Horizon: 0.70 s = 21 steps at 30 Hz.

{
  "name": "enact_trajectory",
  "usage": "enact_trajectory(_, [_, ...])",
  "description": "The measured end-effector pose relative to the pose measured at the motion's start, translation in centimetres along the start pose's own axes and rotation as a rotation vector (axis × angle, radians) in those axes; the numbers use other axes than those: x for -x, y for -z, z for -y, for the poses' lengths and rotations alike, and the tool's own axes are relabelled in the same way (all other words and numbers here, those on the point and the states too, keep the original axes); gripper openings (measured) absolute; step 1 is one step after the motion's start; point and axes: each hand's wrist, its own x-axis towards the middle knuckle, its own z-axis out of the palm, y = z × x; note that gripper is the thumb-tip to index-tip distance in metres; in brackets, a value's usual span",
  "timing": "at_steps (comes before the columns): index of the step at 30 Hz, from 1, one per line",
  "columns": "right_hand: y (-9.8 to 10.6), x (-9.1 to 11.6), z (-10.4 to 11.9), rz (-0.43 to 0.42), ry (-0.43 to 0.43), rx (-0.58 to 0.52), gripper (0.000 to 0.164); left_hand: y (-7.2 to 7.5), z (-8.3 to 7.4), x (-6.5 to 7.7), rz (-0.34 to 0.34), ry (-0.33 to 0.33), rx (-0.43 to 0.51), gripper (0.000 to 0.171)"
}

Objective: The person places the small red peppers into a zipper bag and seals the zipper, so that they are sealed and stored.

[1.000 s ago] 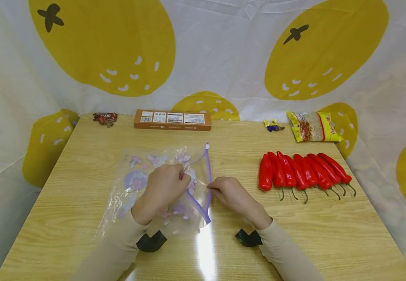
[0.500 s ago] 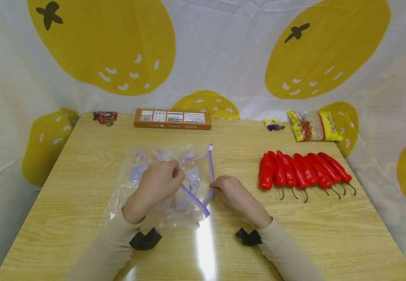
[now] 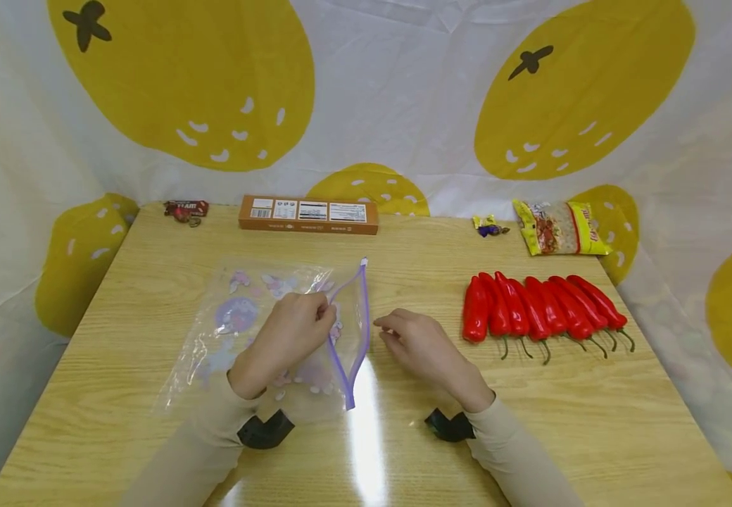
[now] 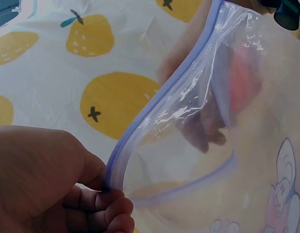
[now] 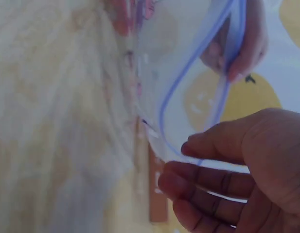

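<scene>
A clear zip bag (image 3: 236, 315) with purple edging and pastel cartoon prints lies across the table's middle, its mouth parted toward the right. My left hand (image 3: 290, 336) pinches one purple lip of the mouth between thumb and fingers, as the left wrist view shows close up on the zip edge (image 4: 140, 119). Just right of the mouth, my right hand (image 3: 428, 350) hovers with thumb and fingers apart and nothing between them. In the right wrist view its fingertips (image 5: 175, 185) are near the bag's purple rim (image 5: 168, 104).
Several red peppers (image 3: 533, 310) lie in a row at the right. Behind them are a yellow food packet (image 3: 559, 229) and small wrapped sweets (image 3: 489, 225). A brown box (image 3: 307, 215) stands at the back, with a red-wrapped snack (image 3: 186, 210) at the back left.
My right hand has let go of the bag's purple edge, and its thumb and fingers have parted. The mouth has shifted left, away from that hand. My left hand keeps its pinch.
</scene>
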Motion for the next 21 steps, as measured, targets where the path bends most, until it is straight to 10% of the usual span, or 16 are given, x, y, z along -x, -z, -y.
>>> enact_trajectory(10, [4.1,4.4,-5.0,-0.161,-0.405,0.347,0.013,0.3,0.0,-0.2,-0.014,0.024,0.007,0.034])
enact_trajectory(21, [3.5,6.0,-6.7,0.013,-0.573,0.421,0.036,0.2,0.1,0.1,-0.012,0.039,-0.003,0.032])
